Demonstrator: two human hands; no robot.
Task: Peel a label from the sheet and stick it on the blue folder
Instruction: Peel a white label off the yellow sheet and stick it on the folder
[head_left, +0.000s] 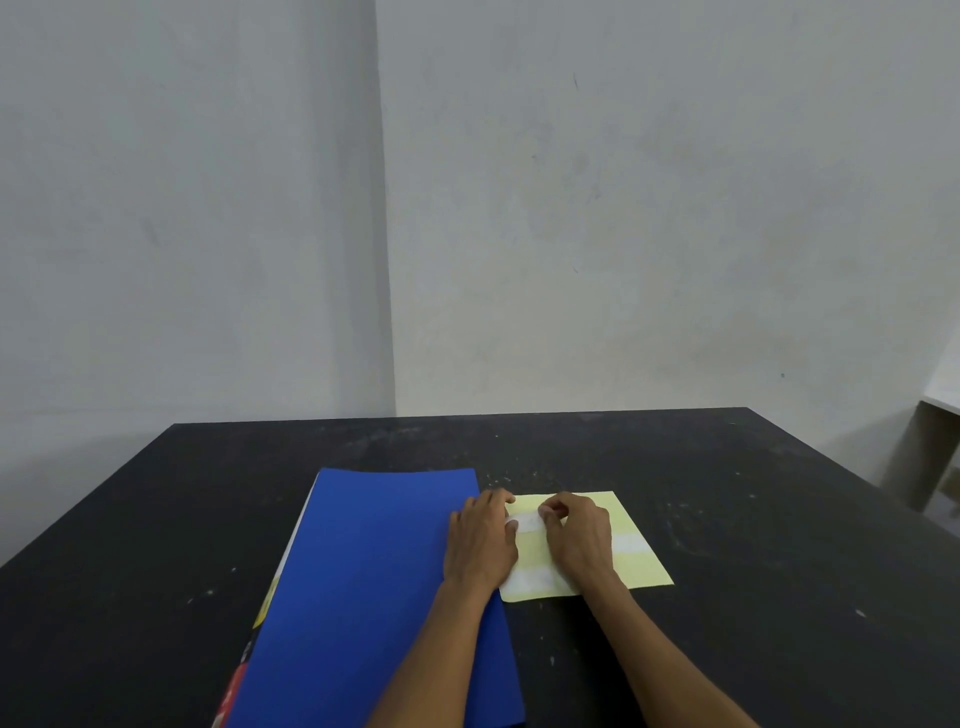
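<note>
A blue folder (363, 587) lies closed on the black table, left of centre. Right beside it lies a pale yellow label sheet (631, 566) with a few white labels on it. My left hand (480, 545) lies flat across the folder's right edge and the sheet's left edge, fingers pressing the sheet down. My right hand (574, 535) rests on the sheet with thumb and fingers curled at the end of a white label (527, 522) near the sheet's top left. Whether the label has lifted off the sheet I cannot tell.
The black table (753, 519) is dusty and runs to a far edge against a grey wall. Papers with yellow and red print (249, 654) stick out under the folder's left side. A pale piece of furniture (930, 447) stands off the table's right.
</note>
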